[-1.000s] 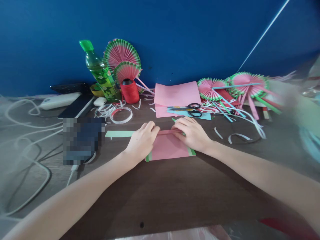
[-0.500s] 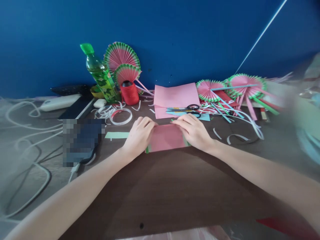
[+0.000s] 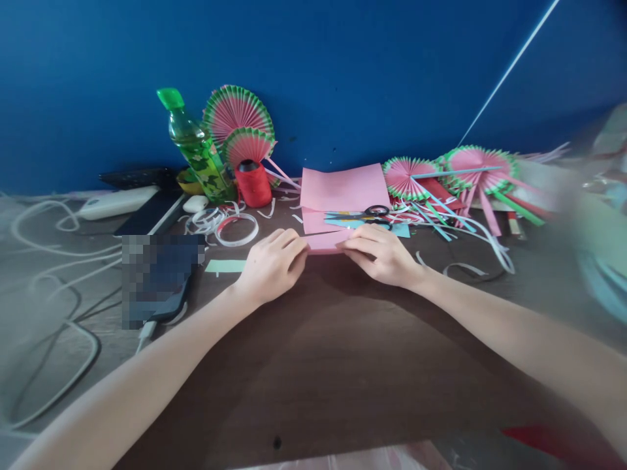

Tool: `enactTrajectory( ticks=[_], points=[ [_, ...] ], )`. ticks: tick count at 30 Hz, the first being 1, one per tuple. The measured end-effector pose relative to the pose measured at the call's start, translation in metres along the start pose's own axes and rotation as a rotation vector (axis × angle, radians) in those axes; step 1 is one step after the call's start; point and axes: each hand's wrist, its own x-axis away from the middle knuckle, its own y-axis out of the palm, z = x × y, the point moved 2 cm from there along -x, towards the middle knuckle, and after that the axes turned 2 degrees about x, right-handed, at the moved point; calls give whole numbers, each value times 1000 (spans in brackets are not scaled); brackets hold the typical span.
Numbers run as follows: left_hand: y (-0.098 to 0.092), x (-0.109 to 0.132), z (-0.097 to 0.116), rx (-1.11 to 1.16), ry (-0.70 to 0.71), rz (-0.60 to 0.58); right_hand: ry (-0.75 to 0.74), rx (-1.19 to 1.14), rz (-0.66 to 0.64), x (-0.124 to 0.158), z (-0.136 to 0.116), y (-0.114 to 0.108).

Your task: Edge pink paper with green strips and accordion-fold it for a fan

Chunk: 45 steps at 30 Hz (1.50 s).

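Observation:
Between my two hands is a piece of pink paper (image 3: 324, 243), now seen as a narrow band, nearly edge-on. My left hand (image 3: 275, 264) pinches its left end, fingers curled. At the other end my right hand (image 3: 381, 253) grips it between thumb and fingers. Just behind the hands, scissors (image 3: 365, 214) with black handles lie over a larger sheet of pink paper (image 3: 343, 186) and some blue paper (image 3: 401, 230). Left of my left hand a pale green paper strip (image 3: 225, 266) lies on the brown table (image 3: 313, 365).
Pleated pink-and-green paper fans (image 3: 240, 114) lean on the blue wall beside a green bottle (image 3: 196, 153) and a red spool (image 3: 253, 185). More fans (image 3: 410, 176) lie at right among paper strips. A roll of tape (image 3: 238, 230), a phone (image 3: 164, 277) and white cables (image 3: 93, 339) are at left.
The pink paper, which lay flat with its green-edged ends showing, has been tipped or folded up into a narrow band. Both hands still hold it; the fingers have shifted slightly.

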Motion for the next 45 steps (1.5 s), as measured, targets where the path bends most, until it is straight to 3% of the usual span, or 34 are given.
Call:
enactTrajectory(
  ticks=[5, 10, 22, 45],
  points=[
    [1, -4, -6, 427, -214, -349, 214, -339, -176, -3, 4, 3],
    [-1, -8, -12, 571, -260, -478, 373, -432, -324, -6, 7, 4],
    [5, -9, -16, 540, -237, -484, 356, -496, -573, -9, 14, 1],
    [12, -7, -15, 556, -247, -501, 294, -510, -701, -8, 21, -2]
  ],
)
